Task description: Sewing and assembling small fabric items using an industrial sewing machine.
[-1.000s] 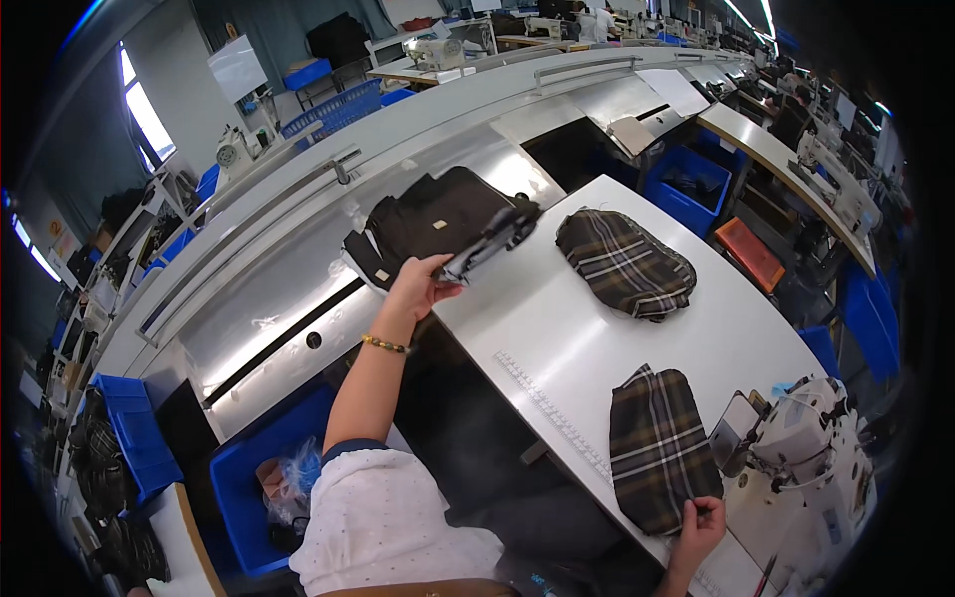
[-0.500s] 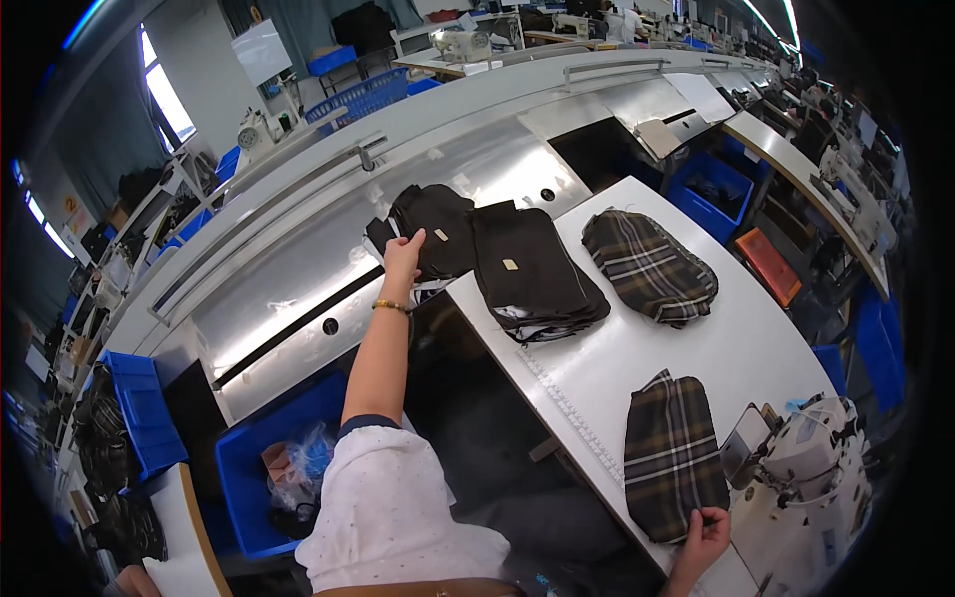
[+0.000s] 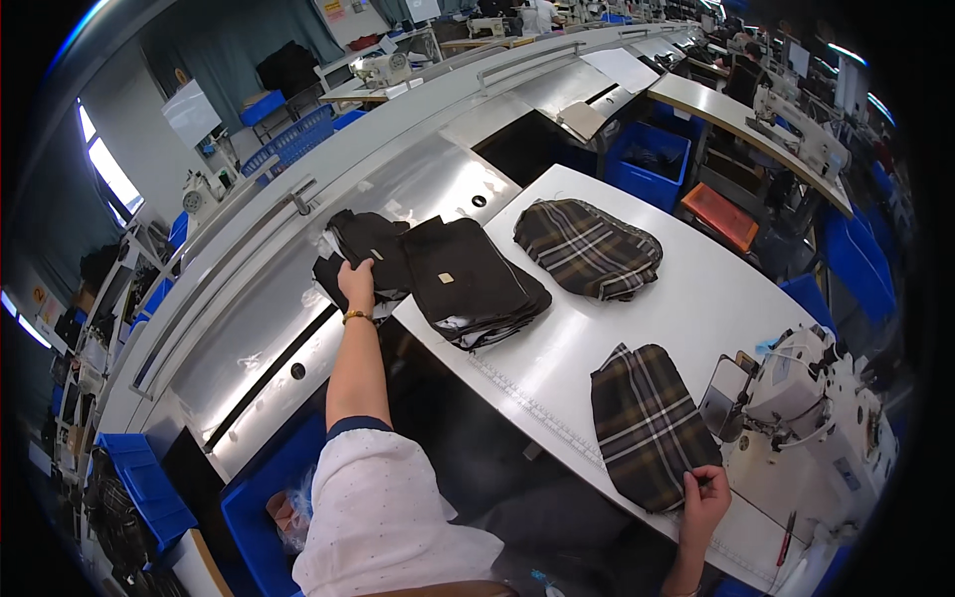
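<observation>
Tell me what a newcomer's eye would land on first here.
Two plaid pieces stand out on the white table: one bundle at its far end, one flat piece near the sewing machine, pinned by the right hand. The left hand grips a black garment beside a black stack.

Fabric pieces [image 3: 370,249] far left on the metal counter [image 3: 249,318], folded garment stack [image 3: 476,284] just right on the table [image 3: 696,289], sewing machine [image 3: 811,398] near right.

A folded plaid fabric bundle [image 3: 589,247] lies at the far side of the white worktable [image 3: 696,289]. A white sewing machine [image 3: 821,398] stands at the table's right end. Blue plastic bins [image 3: 649,159] sit beyond, beside a long metal conveyor trough [image 3: 398,189].
</observation>
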A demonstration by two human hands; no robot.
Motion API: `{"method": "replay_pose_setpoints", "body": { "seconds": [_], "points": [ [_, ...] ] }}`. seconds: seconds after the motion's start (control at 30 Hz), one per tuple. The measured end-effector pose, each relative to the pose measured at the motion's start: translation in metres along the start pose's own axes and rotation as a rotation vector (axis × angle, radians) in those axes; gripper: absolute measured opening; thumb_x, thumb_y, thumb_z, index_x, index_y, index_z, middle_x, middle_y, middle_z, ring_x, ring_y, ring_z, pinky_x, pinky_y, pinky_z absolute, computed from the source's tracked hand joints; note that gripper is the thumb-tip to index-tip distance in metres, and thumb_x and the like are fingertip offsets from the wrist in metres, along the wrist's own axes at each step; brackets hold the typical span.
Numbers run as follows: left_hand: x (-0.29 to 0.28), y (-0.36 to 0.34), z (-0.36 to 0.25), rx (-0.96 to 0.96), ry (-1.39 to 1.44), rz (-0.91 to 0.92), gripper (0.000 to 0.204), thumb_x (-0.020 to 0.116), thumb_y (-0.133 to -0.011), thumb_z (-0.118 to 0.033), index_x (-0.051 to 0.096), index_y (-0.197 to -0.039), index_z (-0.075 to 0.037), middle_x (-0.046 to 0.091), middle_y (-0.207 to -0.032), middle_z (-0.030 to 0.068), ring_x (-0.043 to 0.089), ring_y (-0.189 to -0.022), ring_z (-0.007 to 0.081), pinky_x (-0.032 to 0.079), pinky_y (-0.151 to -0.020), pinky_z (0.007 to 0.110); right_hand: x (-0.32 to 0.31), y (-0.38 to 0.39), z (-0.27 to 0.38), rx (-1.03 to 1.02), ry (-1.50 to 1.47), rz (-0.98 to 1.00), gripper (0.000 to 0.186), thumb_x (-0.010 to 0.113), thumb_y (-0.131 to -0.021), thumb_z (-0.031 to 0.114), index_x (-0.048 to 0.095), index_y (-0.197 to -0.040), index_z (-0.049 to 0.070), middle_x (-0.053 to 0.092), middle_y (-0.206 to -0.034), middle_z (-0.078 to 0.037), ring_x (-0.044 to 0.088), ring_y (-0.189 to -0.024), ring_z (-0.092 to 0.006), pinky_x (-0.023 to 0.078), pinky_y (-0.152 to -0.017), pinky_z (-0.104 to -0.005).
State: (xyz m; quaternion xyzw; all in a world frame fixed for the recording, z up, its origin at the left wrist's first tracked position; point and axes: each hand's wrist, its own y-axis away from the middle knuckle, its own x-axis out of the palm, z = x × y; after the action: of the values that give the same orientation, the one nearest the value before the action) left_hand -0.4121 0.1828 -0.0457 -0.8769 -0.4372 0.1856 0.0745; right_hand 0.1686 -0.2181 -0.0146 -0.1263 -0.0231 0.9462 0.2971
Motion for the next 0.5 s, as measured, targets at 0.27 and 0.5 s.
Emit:
{"method": "replay_pose_setpoints", "body": {
  "seconds": [0.27, 0.5],
  "points": [
    [-0.033, 0.003, -0.143, 0.314, 0.377, 0.035, 0.029, 0.071, -0.087, -0.005, 0.063, -0.112, 0.005, 0.070, -0.108, 0.0100, 0.067, -0.092, 0.0181, 0.053, -0.085, 0.030, 0.001, 0.001, -0.004, -0.040, 0.024, -0.001, 0.011, 0.068, -0.086, -0.005, 0.061, -0.090, 0.001, 0.053, -0.076, 0.004, 0.036, -0.056, 0.0001, 0.028, -0.052, -0.0178],
    [-0.057, 0.075, -0.200, -0.012, 0.993, 0.434, 0.027, 0.068, -0.089, -0.005, 0.061, -0.114, 0.002, 0.070, -0.109, 0.0135, 0.071, -0.093, 0.0225, 0.060, -0.082, 0.034, -0.005, 0.000, -0.014, -0.079, 0.087, -0.007, 0.009, 0.068, -0.086, -0.003, 0.061, -0.090, 0.001, 0.055, -0.080, 0.004, 0.036, -0.060, -0.0008, 0.030, -0.053, -0.0190]
  ]
}}
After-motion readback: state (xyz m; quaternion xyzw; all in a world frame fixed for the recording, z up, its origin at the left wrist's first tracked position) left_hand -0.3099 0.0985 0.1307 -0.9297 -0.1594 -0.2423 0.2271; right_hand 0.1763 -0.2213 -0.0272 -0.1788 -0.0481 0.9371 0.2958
